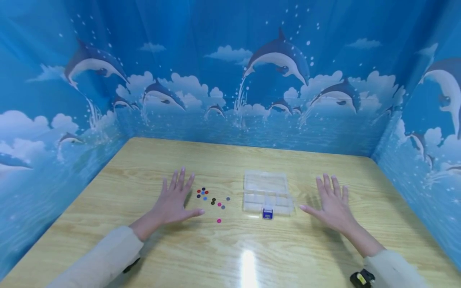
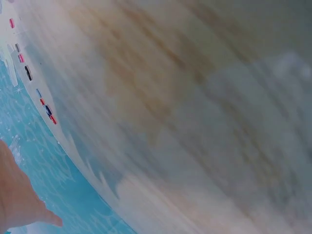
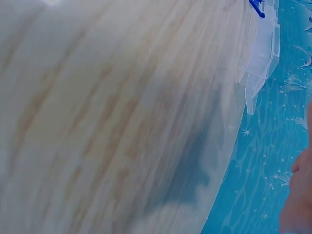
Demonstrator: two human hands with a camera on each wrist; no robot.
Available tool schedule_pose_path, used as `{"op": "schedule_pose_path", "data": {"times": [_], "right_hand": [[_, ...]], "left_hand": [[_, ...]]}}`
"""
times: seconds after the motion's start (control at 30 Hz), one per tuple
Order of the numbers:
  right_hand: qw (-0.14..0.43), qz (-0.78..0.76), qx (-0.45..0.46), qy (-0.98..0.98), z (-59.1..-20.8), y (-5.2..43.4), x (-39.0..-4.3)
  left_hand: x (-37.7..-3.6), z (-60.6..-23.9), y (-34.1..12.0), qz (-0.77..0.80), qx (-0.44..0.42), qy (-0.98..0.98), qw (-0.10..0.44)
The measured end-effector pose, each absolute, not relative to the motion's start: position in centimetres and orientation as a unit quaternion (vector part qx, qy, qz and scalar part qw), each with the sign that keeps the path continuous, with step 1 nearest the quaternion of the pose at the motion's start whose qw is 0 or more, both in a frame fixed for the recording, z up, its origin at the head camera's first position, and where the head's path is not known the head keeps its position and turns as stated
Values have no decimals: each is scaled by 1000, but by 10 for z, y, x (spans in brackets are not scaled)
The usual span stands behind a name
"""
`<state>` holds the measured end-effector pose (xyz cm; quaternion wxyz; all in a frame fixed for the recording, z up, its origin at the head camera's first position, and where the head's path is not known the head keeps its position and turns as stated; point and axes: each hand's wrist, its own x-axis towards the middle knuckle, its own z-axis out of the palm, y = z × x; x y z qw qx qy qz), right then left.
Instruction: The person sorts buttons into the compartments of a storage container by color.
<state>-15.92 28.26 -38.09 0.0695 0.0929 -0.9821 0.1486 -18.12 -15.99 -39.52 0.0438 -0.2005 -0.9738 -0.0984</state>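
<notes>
My left hand (image 1: 173, 200) lies flat on the wooden table (image 1: 230, 248) with fingers spread, holding nothing. Just right of it lie several small coloured buttons (image 1: 210, 199), red, blue, black and pink; they show as tiny dots (image 2: 34, 78) in the left wrist view. A clear plastic compartment box (image 1: 266, 192) with a blue latch (image 1: 267, 213) sits closed at the centre. My right hand (image 1: 333, 202) rests flat and spread to the right of the box, empty. The right wrist view catches the box's edge (image 3: 263, 48) and its blue latch (image 3: 257, 7).
Blue dolphin-print walls (image 1: 230, 80) enclose the table on the left, back and right. A light reflection (image 1: 248, 266) shines on the near table surface. A small black and yellow device (image 1: 361, 278) sits at my right sleeve.
</notes>
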Motion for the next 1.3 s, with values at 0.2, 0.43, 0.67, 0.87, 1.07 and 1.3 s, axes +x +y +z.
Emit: {"op": "schedule_pose_path", "data": {"times": [0.2,0.43,0.67,0.87,1.07,1.3], "right_hand": [[83,183,108,-974,-385,277,-167],[80,198,115,-970,-386,268,-173],[68,221,131,-964,-388,261,-177],[49,265,154,-951,-392,256,-185],[25,279,159,-947,-393,250,-192],[11,287,163,-944,-394,245,-196]], "left_hand": [[-179,-396,-159,-104,-214,-971,40],[-179,-398,-158,-97,-244,-964,49],[-183,-401,-158,-127,-269,-954,29],[-189,-404,-162,-181,-278,-943,19],[-196,-404,-163,-252,-257,-932,25],[-203,-407,-164,-331,-219,-918,1]]}}
